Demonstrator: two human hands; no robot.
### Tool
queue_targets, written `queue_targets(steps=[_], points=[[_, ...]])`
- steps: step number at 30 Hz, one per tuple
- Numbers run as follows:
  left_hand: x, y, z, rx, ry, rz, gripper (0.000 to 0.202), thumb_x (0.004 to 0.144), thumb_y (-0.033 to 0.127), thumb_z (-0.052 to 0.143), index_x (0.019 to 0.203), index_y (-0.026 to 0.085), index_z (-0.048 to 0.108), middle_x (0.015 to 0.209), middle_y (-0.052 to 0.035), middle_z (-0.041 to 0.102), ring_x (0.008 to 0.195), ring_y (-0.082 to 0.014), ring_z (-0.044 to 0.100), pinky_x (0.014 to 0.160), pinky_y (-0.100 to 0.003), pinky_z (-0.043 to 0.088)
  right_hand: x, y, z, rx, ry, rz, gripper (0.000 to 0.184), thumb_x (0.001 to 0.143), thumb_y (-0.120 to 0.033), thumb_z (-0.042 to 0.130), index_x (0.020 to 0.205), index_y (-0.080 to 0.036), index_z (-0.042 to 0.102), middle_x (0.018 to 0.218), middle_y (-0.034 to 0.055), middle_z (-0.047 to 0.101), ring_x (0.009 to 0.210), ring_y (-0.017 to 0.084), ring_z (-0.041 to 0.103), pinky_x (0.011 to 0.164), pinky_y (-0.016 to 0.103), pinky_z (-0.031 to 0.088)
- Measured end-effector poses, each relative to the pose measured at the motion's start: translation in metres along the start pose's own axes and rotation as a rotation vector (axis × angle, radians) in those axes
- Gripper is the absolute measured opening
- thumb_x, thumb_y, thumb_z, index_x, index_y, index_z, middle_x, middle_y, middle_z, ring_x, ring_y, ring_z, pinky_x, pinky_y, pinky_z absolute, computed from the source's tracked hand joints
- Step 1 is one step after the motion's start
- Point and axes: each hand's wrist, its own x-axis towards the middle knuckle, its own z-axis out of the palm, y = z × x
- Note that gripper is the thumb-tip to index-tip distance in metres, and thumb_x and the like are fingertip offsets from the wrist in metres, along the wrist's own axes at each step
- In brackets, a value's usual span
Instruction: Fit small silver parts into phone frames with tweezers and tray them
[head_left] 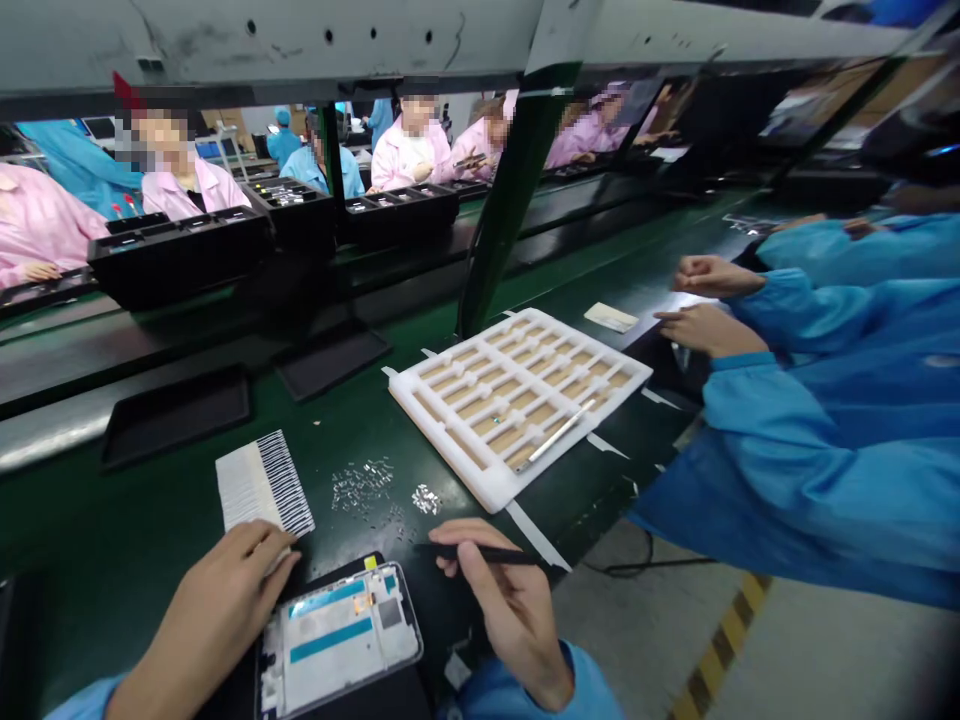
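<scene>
A phone frame [330, 662] with two blue strips and a yellow tab lies on a black pad in front of me. My left hand [217, 605] rests at its upper left side, fingers pressed together; whatever they hold is hidden. Black tweezers [484, 553] are gripped in my right hand [517, 615], their tip pointing left above the bench, right of the frame. Just beyond are a scatter of tiny metal pieces [364, 485] and a denser small pile [426, 499]. Past my left fingers lies a white sheet with dark stripes [266, 480].
A white foam tray [496, 488] with rows of slots stands ahead, a thin metal strip [559, 435] across it. Black trays [178, 412] lie at the left. A co-worker's hands [709, 325] are at the right. Black bins [187, 255] line the far side.
</scene>
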Motion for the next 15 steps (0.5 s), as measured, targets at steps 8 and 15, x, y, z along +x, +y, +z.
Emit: queue_targets(steps=[8,15], points=[[0.024,0.003,0.022,0.168,-0.103,0.031,0.041,0.106,0.028,0.036,0.096,0.022,0.075,0.097,-0.0099,0.08,0.09,-0.0262,0.076,0.079,-0.036,0.063,-0.004,-0.011,-0.015,-0.009,-0.007,-0.055,0.034,0.113,-0.035,0.056,0.094,-0.023,0.081,0.106,0.0102,0.079,0.098,0.025,0.077,0.089,0.036,0.063],[0.012,0.005,0.01,0.193,-0.114,0.083,0.042,0.108,0.026,0.031,0.097,0.024,0.071,0.086,-0.005,0.078,0.075,-0.0219,0.077,0.062,-0.03,0.059,0.003,-0.039,0.004,-0.169,-0.275,-0.173,0.024,0.109,-0.015,0.05,0.102,-0.021,0.072,0.106,0.0106,0.076,0.097,0.024,0.076,0.086,0.033,0.061]])
